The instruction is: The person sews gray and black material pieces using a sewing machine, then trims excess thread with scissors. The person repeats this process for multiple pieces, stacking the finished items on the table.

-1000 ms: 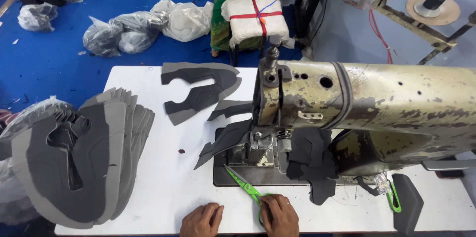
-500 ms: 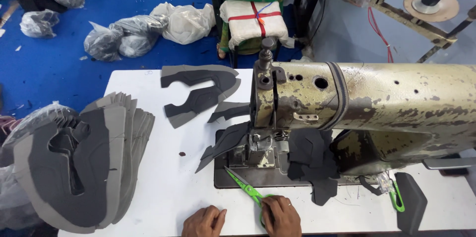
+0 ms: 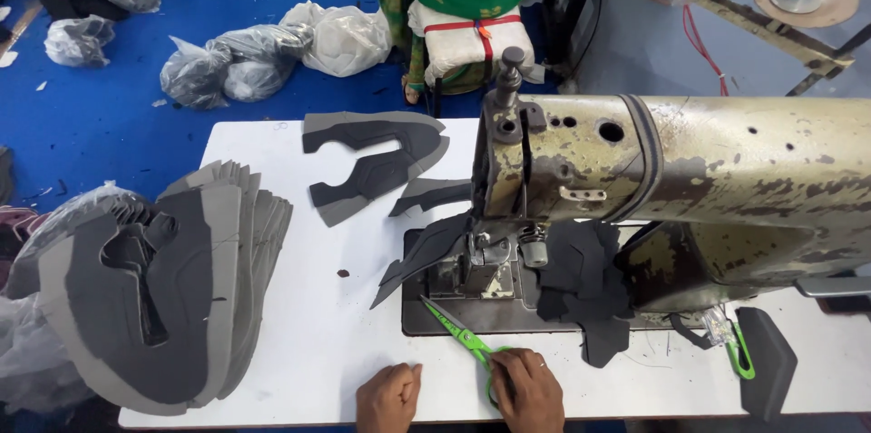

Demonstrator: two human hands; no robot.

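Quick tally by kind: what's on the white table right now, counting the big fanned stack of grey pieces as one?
Sewing machine: 1
Green-handled scissors, under the right hand: 1
Green-handled snips: 1
Fanned stack of grey cut pieces: 1
Loose grey shaped pieces behind the machine's needle end: 3
Black pieces at the machine: a pile, number unclear
Total: 7, plus that pile

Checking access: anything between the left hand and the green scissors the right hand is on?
Nothing visible. The left hand rests as a fist on the white table, apart from the green scissors; only bare tabletop lies between. The right hand covers the handles; the blades point toward the sewing machine.
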